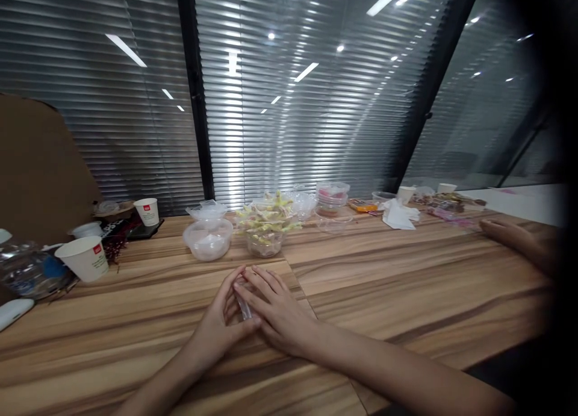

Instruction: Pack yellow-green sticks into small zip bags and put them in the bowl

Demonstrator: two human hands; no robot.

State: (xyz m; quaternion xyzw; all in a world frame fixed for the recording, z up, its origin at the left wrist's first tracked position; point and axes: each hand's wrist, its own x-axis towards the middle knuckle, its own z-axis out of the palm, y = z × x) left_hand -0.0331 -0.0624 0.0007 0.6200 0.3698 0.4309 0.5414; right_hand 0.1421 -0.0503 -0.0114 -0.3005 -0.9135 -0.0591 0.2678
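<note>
Near the front of the wooden table (406,307), my left hand (217,327) and my right hand (280,310) meet with their fingertips close together. A narrow piece of clear plastic (244,307) shows between them. My left thumb and curved fingers close around it, the thumb at its lower end. My right fingers lie over its upper part and side. Its full shape is hidden by the fingers. Beyond my hands stands a clear bowl (264,246) heaped with yellowish pieces (270,216), and left of it are clear round containers (208,240) stacked together.
Paper cups (88,260), a clear bottle (31,274) and a dark phone (145,230) sit at left by a cardboard panel (40,163). Stacked tubs (333,199), an orange packet (362,205) and a crumpled tissue (400,214) line the back. Another person's hand (501,229) rests at right.
</note>
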